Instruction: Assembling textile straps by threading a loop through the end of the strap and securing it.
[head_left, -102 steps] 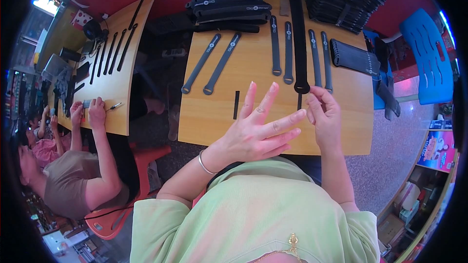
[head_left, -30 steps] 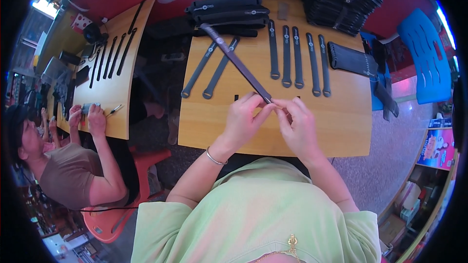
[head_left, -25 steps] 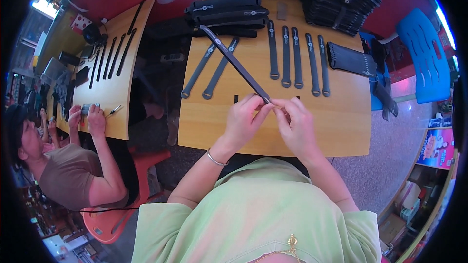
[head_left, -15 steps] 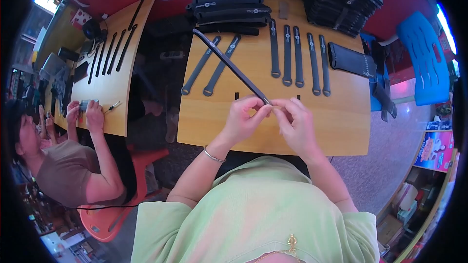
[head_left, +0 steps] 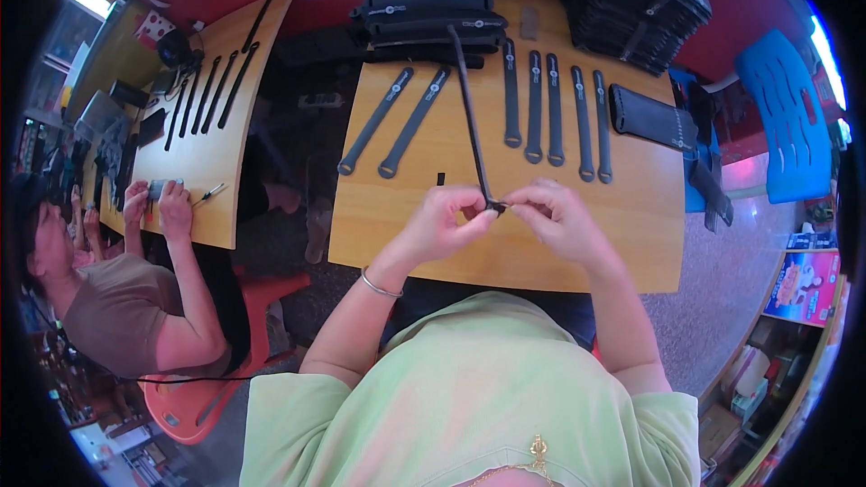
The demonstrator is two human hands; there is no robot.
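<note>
A long black strap rises from my hands, its far tip reaching over the back of the table. My left hand pinches the strap's near end between thumb and fingers. Right beside it, my right hand is closed in a pinch at that same end; its fingertips hide the exact spot. A small black piece lies on the table just beyond my left hand. Two flat dark straps with slotted ends lie slanted farther left. Several similar straps lie side by side beyond my right hand.
Bundled black straps are piled at the table's back. A tall stack of black bundles stands back right, with a black pouch-like bundle nearer. A blue chair is at right. At left, a co-worker handles something at another table.
The strap has swung from a leftward slant to nearly upright, its far tip moving right. My right hand has shifted slightly right, and the small black piece beyond it is out of sight.
</note>
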